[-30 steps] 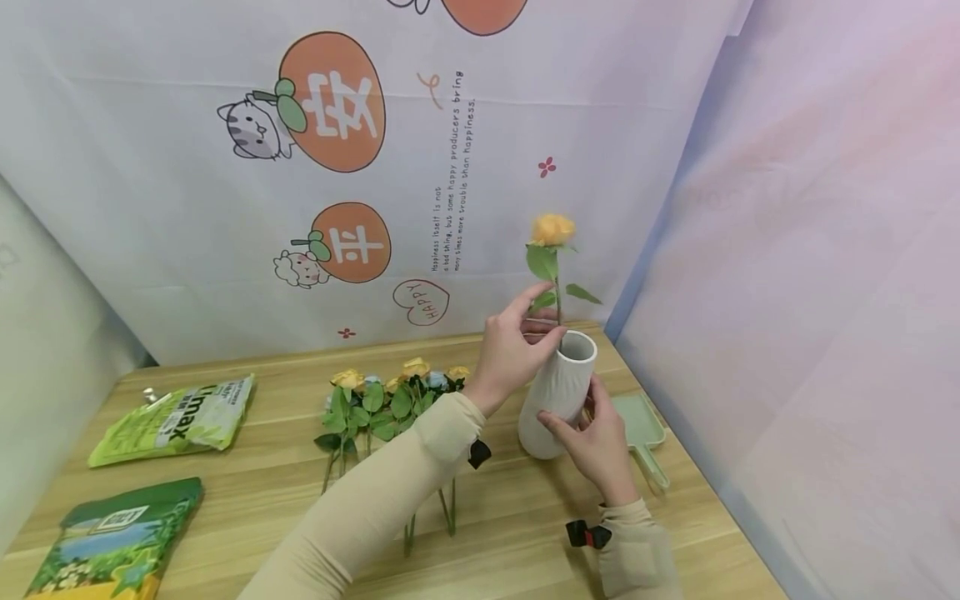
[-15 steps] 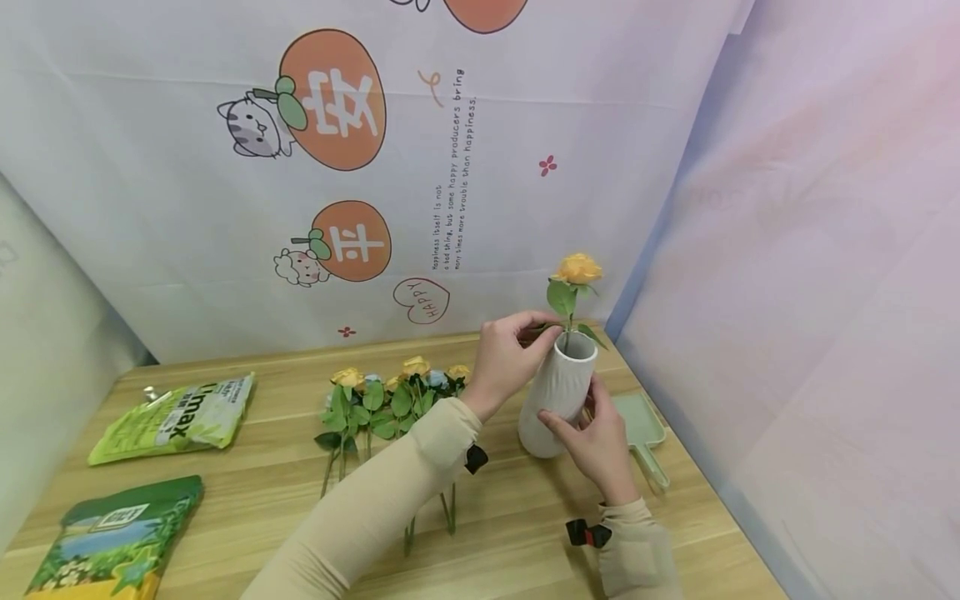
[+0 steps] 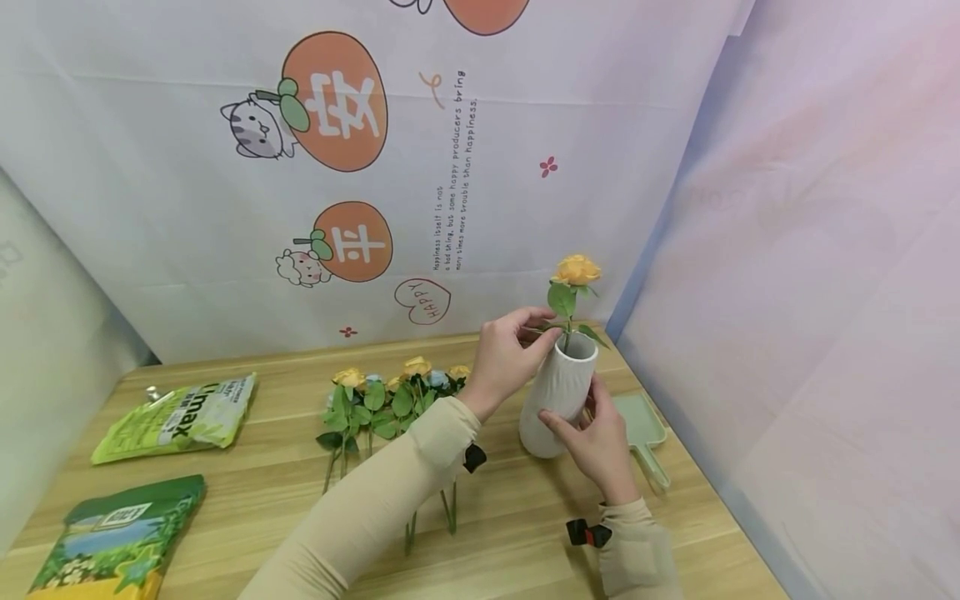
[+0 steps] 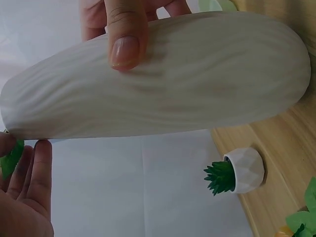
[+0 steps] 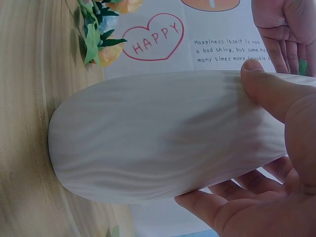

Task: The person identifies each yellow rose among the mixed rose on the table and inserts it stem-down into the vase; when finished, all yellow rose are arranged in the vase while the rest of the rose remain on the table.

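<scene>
I'd lowered the leafy yellow rose into the tall white ceramic vase. Left hand, nine o'clock, pinched it; right hand gripped the vase.

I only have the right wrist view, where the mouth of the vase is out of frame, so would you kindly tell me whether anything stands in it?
Observer: Yes, the head view shows the stem of a yellow rose going into the mouth of the white vase.
Operator: Thank you; does the left wrist view show something on the table that I am missing?
Observer: It does: a small white pot with a spiky green plant.
Operator: And what lies at the left of the head view, if I may ask?
Observer: A light green bag, farther back than a dark green bag.
</scene>
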`<state>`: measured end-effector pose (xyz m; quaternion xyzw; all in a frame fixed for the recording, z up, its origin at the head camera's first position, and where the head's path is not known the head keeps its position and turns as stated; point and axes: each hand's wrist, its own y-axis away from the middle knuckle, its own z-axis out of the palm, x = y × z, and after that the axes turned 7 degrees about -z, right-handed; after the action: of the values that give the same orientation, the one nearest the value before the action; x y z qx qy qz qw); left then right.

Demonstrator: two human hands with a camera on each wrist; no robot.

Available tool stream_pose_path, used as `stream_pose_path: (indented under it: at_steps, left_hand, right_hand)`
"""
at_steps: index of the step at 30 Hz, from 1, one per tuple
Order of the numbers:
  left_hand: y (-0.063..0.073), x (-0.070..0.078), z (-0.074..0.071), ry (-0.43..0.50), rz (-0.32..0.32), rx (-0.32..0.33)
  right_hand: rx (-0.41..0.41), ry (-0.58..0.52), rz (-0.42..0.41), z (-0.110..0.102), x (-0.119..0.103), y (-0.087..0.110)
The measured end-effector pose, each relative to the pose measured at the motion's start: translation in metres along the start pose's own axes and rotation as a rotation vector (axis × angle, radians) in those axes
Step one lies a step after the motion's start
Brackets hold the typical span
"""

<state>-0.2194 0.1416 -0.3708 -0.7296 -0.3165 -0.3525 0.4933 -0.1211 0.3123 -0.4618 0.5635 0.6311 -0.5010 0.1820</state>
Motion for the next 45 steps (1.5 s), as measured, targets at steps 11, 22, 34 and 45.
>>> stream_pose_path:
  at_steps: [11, 22, 34, 45]
  left_hand:
    - [0.001, -0.001, -0.003, -0.004, 0.0, -0.011]
    - [0.006, -0.004, -0.007, 0.02, -0.005, -0.03]
    - [0.01, -0.006, -0.009, 0.035, -0.014, -0.045]
    - [0.01, -0.006, -0.013, 0.048, -0.016, -0.061]
  right_hand:
    - [0.003, -0.001, -0.004, 0.0, -0.001, -0.001]
    - [0.001, 0.004, -0.002, 0.001, 0.0, -0.001]
    - [0.009, 0.013, 0.007, 0.0, 0.0, -0.001]
    - [0.006, 0.006, 0.012, 0.0, -0.001, 0.0]
